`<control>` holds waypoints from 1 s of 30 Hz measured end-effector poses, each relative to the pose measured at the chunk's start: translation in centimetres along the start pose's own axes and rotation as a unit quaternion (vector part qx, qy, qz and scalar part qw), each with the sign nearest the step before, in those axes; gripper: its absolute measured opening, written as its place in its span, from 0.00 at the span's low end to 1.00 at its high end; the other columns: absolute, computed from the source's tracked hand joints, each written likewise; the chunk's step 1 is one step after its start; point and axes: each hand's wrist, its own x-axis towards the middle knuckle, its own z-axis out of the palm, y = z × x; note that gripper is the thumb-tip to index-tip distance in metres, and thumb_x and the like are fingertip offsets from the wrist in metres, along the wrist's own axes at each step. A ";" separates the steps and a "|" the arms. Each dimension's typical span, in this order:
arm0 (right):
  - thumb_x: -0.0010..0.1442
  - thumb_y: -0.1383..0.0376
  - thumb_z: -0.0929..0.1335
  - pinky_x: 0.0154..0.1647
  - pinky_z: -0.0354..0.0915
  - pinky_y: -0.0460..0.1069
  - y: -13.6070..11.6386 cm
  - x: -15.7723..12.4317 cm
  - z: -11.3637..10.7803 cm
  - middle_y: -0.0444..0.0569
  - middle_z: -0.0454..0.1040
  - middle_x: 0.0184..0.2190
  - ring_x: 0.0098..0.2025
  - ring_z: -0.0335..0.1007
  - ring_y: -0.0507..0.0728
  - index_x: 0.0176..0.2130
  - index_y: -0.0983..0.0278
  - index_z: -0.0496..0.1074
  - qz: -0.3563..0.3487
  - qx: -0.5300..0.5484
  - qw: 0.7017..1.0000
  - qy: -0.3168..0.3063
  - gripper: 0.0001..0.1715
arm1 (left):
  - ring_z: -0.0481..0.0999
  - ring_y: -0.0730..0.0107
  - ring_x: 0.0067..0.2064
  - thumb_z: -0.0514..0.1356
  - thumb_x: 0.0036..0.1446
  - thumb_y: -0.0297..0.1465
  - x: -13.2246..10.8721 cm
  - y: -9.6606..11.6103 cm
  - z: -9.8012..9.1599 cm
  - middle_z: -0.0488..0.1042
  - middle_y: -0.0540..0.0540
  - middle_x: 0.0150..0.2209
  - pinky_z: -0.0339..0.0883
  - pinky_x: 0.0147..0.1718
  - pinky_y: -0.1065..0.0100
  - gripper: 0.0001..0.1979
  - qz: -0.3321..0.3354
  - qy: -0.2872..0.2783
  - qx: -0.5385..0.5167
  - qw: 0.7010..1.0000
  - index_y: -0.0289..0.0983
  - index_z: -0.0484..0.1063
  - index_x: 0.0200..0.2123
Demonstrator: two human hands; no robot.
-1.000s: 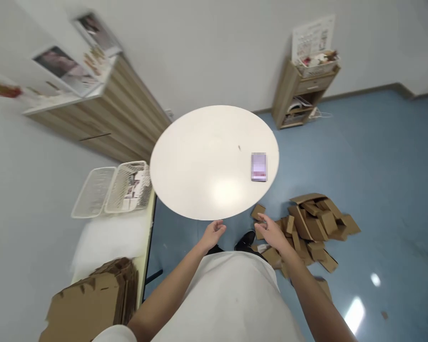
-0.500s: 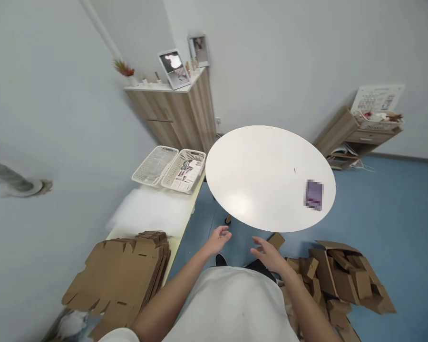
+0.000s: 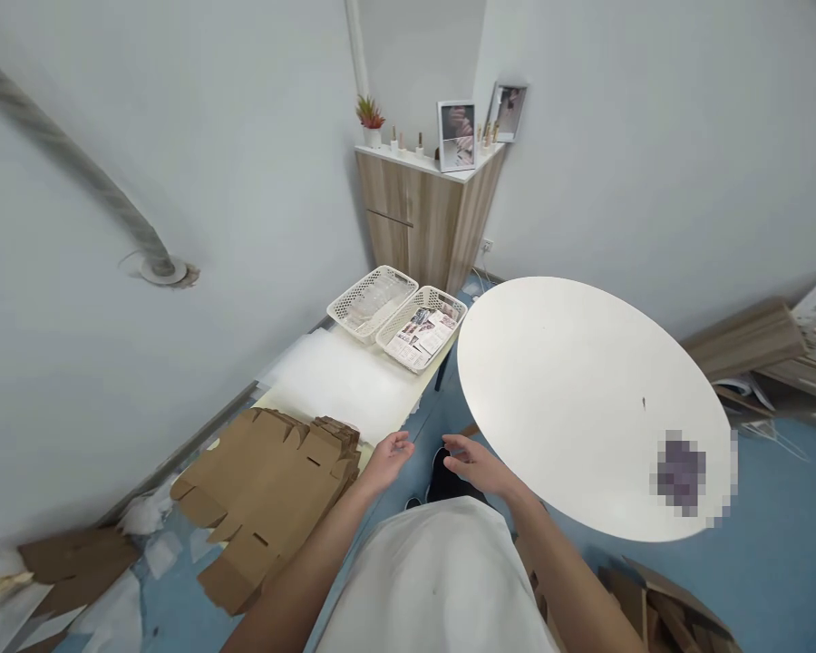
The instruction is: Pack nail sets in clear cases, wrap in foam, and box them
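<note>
My left hand (image 3: 387, 461) is raised in front of me with its fingers apart and holds nothing. It is nearest to the stack of flat brown cardboard box blanks (image 3: 278, 490) on the low side table (image 3: 398, 413). My right hand (image 3: 474, 462), also open and bare, hovers beside the near left edge of the white oval table (image 3: 585, 381). A pile of white foam sheets (image 3: 340, 376) lies behind the cardboard. Farther back, one white basket (image 3: 422, 328) holds printed cards and another white basket (image 3: 373, 304) holds clear plastic pieces.
A wooden cabinet (image 3: 422, 218) with picture frames and a potted plant stands in the corner. Blurred out, a purple item (image 3: 681, 473) lies on the oval table. An open carton (image 3: 659, 608) sits on the floor at the right. Scraps (image 3: 82, 571) litter the floor at left.
My view has turned to the left, so the side table and cardboard stack sit nearer the middle. Both hands stay open and have come closer to the stack.
</note>
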 end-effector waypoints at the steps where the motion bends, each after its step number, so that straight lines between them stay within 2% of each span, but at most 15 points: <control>1: 0.52 0.50 0.64 0.46 0.64 0.54 -0.4 0.9 -0.2 0.52 0.63 0.53 0.47 0.65 0.57 0.54 0.56 0.59 0.001 0.001 1.000 -0.011 0.32 | 0.71 0.61 0.45 0.59 0.46 0.46 0.2 0.1 -0.4 0.70 0.39 0.45 0.63 0.42 0.65 0.29 -0.009 0.006 -0.002 1.000 0.35 0.64 0.48; 6: 0.53 0.53 0.64 0.45 0.64 0.54 -2.0 6.9 -2.3 0.53 0.67 0.49 0.45 0.67 0.56 0.52 0.61 0.62 -0.013 0.002 1.000 0.003 0.29 | 0.71 0.63 0.42 0.59 0.46 0.45 2.9 2.0 -2.1 0.70 0.40 0.44 0.64 0.42 0.65 0.28 -0.020 0.053 -0.004 0.998 0.35 0.64 0.48; 11: 0.53 0.56 0.64 0.42 0.65 0.54 -3.7 14.8 -5.3 0.52 0.69 0.46 0.40 0.68 0.55 0.49 0.61 0.64 -0.029 -0.017 0.999 0.008 0.24 | 0.71 0.65 0.42 0.59 0.47 0.43 7.6 4.5 -3.7 0.70 0.41 0.45 0.64 0.41 0.66 0.26 -0.017 0.083 0.019 0.996 0.37 0.64 0.48; 14: 0.53 0.57 0.64 0.42 0.64 0.54 -4.6 19.6 -6.4 0.50 0.68 0.47 0.39 0.68 0.55 0.49 0.59 0.64 -0.028 -0.039 0.999 -0.003 0.23 | 0.71 0.64 0.42 0.59 0.47 0.41 10.7 5.8 -4.1 0.69 0.40 0.46 0.64 0.42 0.65 0.25 -0.045 0.106 0.032 0.993 0.37 0.64 0.48; 19: 0.54 0.58 0.63 0.45 0.62 0.53 -5.2 25.5 -6.0 0.51 0.66 0.49 0.45 0.66 0.56 0.50 0.60 0.64 -0.029 -0.068 0.997 -0.026 0.23 | 0.66 0.61 0.51 0.58 0.49 0.42 15.9 8.5 -3.6 0.66 0.40 0.51 0.60 0.48 0.64 0.24 -0.067 0.112 -0.001 0.991 0.37 0.65 0.48; 22: 0.54 0.60 0.62 0.50 0.59 0.55 -5.1 27.9 -5.1 0.52 0.61 0.52 0.52 0.59 0.58 0.51 0.61 0.62 -0.043 -0.086 0.995 -0.008 0.24 | 0.57 0.62 0.58 0.53 0.52 0.47 19.0 9.7 -3.4 0.58 0.42 0.58 0.53 0.54 0.64 0.28 -0.093 0.125 -0.057 0.986 0.38 0.59 0.53; 25: 0.54 0.62 0.62 0.56 0.53 0.56 -4.7 29.8 -4.4 0.53 0.58 0.54 0.57 0.52 0.59 0.52 0.62 0.61 -0.052 -0.086 0.995 0.000 0.24 | 0.50 0.62 0.61 0.44 0.54 0.52 21.8 10.4 -3.3 0.51 0.48 0.61 0.52 0.55 0.62 0.31 -0.138 0.125 -0.131 0.974 0.43 0.54 0.57; 30: 0.54 0.61 0.63 0.59 0.47 0.57 -4.3 31.5 -3.8 0.54 0.56 0.55 0.59 0.48 0.61 0.52 0.63 0.61 -0.036 -0.078 0.996 -0.036 0.26 | 0.53 0.63 0.60 0.32 0.52 0.56 24.7 10.5 -3.1 0.55 0.48 0.60 0.55 0.53 0.64 0.37 -0.167 0.126 -0.177 0.962 0.41 0.55 0.56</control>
